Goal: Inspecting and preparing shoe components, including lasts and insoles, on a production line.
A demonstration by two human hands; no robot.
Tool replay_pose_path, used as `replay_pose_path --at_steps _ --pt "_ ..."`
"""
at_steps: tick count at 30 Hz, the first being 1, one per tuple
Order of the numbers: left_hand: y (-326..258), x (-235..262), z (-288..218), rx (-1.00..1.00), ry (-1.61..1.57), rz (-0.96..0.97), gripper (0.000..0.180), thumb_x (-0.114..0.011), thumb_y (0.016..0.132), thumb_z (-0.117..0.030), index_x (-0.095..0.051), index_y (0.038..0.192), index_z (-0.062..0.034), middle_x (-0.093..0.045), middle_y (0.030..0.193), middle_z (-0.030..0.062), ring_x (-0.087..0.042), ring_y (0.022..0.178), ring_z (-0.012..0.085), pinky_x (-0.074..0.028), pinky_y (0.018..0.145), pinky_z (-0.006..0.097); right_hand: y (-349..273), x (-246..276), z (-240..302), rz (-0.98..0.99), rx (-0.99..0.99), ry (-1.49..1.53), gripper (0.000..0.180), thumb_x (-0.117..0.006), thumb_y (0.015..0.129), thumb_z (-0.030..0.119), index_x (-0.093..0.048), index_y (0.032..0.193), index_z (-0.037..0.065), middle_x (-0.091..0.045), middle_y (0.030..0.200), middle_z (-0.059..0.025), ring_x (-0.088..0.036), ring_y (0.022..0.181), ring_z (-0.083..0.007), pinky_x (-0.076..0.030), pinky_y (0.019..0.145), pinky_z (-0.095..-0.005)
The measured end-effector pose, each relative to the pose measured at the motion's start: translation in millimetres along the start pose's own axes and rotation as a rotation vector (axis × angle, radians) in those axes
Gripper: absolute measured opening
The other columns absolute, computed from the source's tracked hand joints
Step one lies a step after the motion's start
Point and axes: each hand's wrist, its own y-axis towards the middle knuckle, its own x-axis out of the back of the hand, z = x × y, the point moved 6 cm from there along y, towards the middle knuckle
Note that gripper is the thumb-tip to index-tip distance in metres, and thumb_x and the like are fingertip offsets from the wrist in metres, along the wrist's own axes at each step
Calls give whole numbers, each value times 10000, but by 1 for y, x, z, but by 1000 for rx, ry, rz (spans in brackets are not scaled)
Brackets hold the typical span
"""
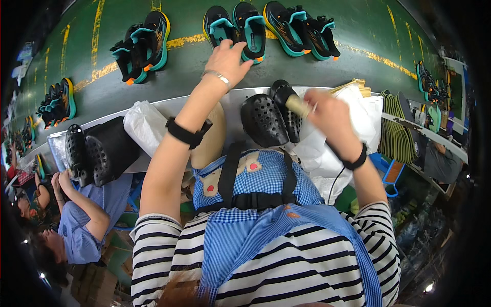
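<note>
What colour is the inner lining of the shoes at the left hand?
The lining is teal; the head view shows it best.

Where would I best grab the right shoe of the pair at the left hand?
Probably by its heel collar, from the near side: the shoe lies with its toe pointing away and its opening facing up, so fingers could hook inside, thumb outside. The left hand is at that end.
</note>
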Motion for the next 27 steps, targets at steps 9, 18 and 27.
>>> replay_pose_path --at_steps 9,18,27 --pt "-92 12 -14 87 -340 -135 438 -640 829 -303 -572 1172 -39 -579 1053 155 -584 970 266 -474 828 332 -64 -16 42 -140 116 52 409 -687 734 392 -520 665 25 -572 589 -130 -580 505 -284 -438 453 -379" --pt "-114 29 -89 269 -1816 75 436 -480 926 -409 -564 1078 -8 -608 901 118 -629 836 199 -519 750 309 -52 41 69 -16 302 259 376 -675 746 364 -554 666 17 -580 611 -137 -573 540 -306 -429 491 -394" --pt "-72 53 -11 455 -1496 -303 535 -439 904 -535 -589 778 -38 -606 664 78 -593 580 158 -494 563 272 24 35 108 93 353 324 401 -626 813 391 -630 736 -3 -563 602 -178 -540 544 -348 -406 524 -412"
